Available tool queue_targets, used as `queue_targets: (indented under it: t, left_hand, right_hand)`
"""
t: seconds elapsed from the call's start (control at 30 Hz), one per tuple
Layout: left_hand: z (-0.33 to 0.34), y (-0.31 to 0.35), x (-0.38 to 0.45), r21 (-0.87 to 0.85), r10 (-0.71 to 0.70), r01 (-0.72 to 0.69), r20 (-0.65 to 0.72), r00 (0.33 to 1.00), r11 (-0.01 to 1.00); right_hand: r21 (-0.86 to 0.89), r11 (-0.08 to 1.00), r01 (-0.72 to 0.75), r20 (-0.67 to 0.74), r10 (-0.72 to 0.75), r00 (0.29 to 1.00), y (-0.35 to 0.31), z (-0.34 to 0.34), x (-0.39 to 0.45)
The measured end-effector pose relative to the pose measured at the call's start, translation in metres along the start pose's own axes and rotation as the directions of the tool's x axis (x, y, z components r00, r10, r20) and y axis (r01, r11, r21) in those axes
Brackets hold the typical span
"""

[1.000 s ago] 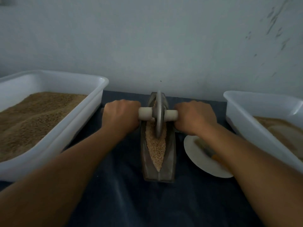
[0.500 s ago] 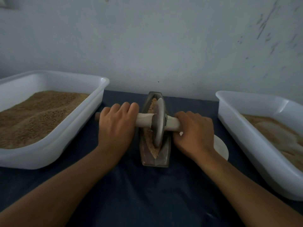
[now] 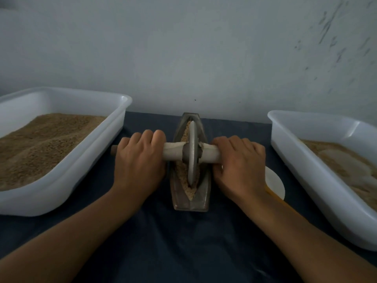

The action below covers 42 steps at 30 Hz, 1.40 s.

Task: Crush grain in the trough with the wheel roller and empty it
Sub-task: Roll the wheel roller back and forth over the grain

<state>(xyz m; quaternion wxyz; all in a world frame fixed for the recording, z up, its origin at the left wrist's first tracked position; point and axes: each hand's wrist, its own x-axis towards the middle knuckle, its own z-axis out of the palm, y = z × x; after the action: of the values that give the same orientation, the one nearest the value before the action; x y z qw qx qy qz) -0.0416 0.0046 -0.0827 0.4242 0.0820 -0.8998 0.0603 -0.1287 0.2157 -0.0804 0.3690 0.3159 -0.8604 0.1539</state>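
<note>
One head-worn wide-angle view looks forward and down, close over the dark tabletop (image 3: 183, 242). The wall (image 3: 183, 48) fills twelve o'clock; white tubs sit cropped at nine (image 3: 61, 193) and three (image 3: 306, 180). Forearms enter from six.

Both bare forearms extend forward and converge toward centre, the left hand (image 3: 140, 160) and the right hand (image 3: 239, 163) each palm-down, knuckles uppermost, fingers curled over and thumbs tucked beneath, level with one another and set apart.
</note>
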Motion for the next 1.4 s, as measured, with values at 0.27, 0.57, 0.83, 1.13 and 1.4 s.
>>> queue_targets:
  t: [0.27,0.57,0.83,1.13,1.4]
  left_hand:
    - [0.023,-0.010,0.038,0.113,-0.009,-0.024,0.283,0.959,0.993]
    - [0.041,-0.013,0.102,0.157,-0.047,-0.073,0.649,0.759,0.985]
    - [0.053,-0.013,0.137,0.056,0.001,-0.110,0.888,0.460,0.992]
    - [0.061,-0.017,0.142,0.041,0.017,-0.098,0.851,0.525,0.994]
    - [0.050,-0.024,0.094,0.070,-0.045,-0.002,0.660,0.750,0.998]
  right_hand:
    - [-0.073,0.997,0.018,0.034,-0.015,0.999,0.014,0.030,0.029]
    - [-0.147,0.989,-0.019,0.344,0.069,0.937,0.034,0.048,0.070]
    - [-0.083,0.996,0.029,0.672,0.034,0.740,0.051,0.057,0.115]
    - [-0.025,1.000,-0.004,0.739,0.021,0.673,0.054,0.061,0.123]
    - [-0.145,0.985,0.098,0.494,-0.014,0.869,0.037,0.046,0.097]
